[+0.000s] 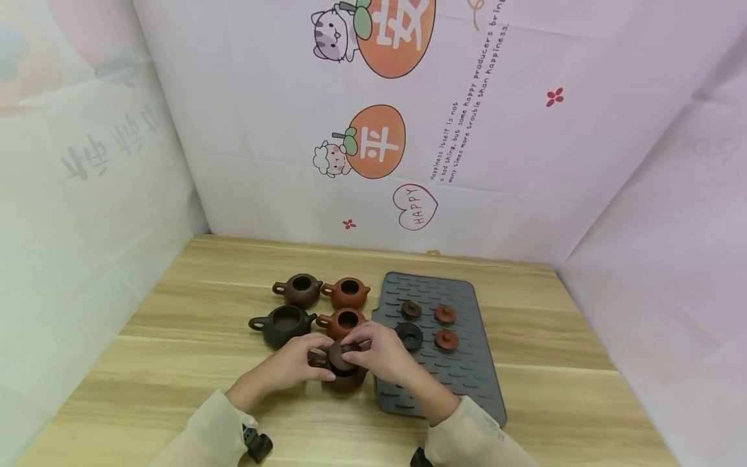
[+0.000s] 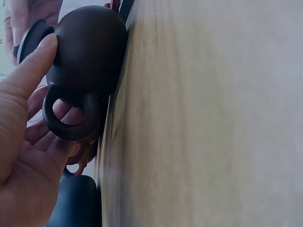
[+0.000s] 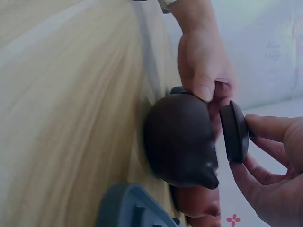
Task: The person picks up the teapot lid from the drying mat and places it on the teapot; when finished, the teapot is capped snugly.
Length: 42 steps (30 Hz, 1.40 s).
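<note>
My left hand steadies a dark brown teapot on the wooden table, its thumb at the rim and its fingers on the far side. In the left wrist view, the handle of this teapot points toward the palm. A dark brown lid is pinched by its knob in my right hand. That lid is tilted just over the teapot's mouth, and the right wrist view shows a gap between them.
Behind stand a black teapot, a brown teapot and two reddish teapots, one far, one near. A grey mat on the right bears a brown lid, a black lid and two reddish lids.
</note>
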Tool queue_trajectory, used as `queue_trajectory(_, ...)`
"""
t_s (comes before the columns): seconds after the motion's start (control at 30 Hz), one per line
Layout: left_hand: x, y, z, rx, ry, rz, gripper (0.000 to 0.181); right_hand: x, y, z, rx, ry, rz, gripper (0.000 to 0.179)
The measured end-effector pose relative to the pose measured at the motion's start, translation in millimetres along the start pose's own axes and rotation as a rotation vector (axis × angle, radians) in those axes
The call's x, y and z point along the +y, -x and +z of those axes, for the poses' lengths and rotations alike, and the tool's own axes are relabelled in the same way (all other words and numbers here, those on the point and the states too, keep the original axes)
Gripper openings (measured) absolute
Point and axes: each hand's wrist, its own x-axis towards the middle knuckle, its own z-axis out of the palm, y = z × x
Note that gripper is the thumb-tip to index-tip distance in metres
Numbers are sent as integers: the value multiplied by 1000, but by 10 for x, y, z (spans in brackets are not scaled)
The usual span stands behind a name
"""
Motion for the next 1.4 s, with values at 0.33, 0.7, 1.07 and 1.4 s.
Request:
queue_trajectory(0.33, 12, -12, 14, -10, 116, -35, 42, -1, 1, 116, 43, 88, 37, 13)
queue_trajectory(0.7, 28, 16, 19, 2, 105, -25, 48, 8, 54, 135, 9, 113, 35, 12)
queue_trajectory(1.07, 41, 2, -3, -13, 53, 4, 50, 53, 47, 114, -5, 105, 32, 14)
queue_trajectory(1.4, 112, 79, -243, 120, 3, -38, 49, 304, 92, -235, 69, 123, 32, 22)
